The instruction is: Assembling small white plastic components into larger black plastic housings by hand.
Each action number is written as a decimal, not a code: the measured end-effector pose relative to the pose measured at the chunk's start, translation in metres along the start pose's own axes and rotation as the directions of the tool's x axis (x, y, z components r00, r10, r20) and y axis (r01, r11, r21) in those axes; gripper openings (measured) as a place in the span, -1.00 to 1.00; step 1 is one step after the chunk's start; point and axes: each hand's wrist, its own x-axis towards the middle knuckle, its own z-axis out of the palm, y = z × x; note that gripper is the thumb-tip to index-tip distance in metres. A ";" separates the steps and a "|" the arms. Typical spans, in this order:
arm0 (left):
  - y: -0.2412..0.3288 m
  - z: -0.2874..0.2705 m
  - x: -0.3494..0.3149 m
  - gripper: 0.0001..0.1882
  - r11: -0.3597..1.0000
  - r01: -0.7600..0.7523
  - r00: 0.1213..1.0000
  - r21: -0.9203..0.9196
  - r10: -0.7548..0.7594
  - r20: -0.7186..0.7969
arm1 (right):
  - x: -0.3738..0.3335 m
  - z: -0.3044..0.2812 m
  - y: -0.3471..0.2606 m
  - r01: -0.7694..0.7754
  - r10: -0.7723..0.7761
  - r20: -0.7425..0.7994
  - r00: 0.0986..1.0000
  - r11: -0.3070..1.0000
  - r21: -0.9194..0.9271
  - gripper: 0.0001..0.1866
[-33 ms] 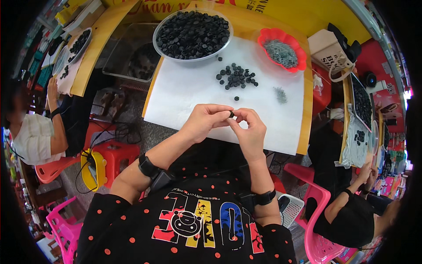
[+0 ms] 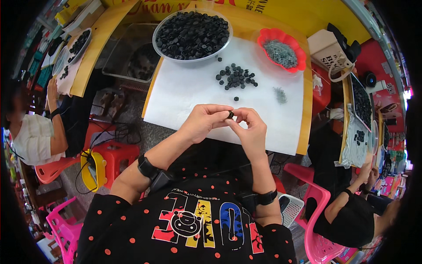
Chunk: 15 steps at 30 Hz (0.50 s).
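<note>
My left hand (image 2: 204,122) and my right hand (image 2: 252,132) meet over the near edge of the white-covered table. Between their fingertips sits a small round black part (image 2: 231,114), pinched by thumb and forefinger from both sides. The fingers partly hide it, so its exact kind does not show. Just beyond my hands, a single black part (image 2: 236,99) lies on the white sheet (image 2: 184,92). Farther off is a loose pile of similar black parts (image 2: 237,77). To its right lies a little heap of thin, clear-grey pieces (image 2: 280,95), too small to make out.
A large clear bowl (image 2: 154,42) heaped with black parts stands at the far left of the table. At the far right is a red scalloped dish (image 2: 301,55) of thin grey pieces. People sit at tables on both sides; a pink chair (image 2: 316,215) stands on my right.
</note>
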 end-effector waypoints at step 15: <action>0.018 -0.002 -0.006 -0.47 0.987 0.157 0.965 -0.035 -0.146 0.216 | 0.005 -0.020 -0.014 -0.030 0.013 0.243 0.970 0.997 0.069 -0.74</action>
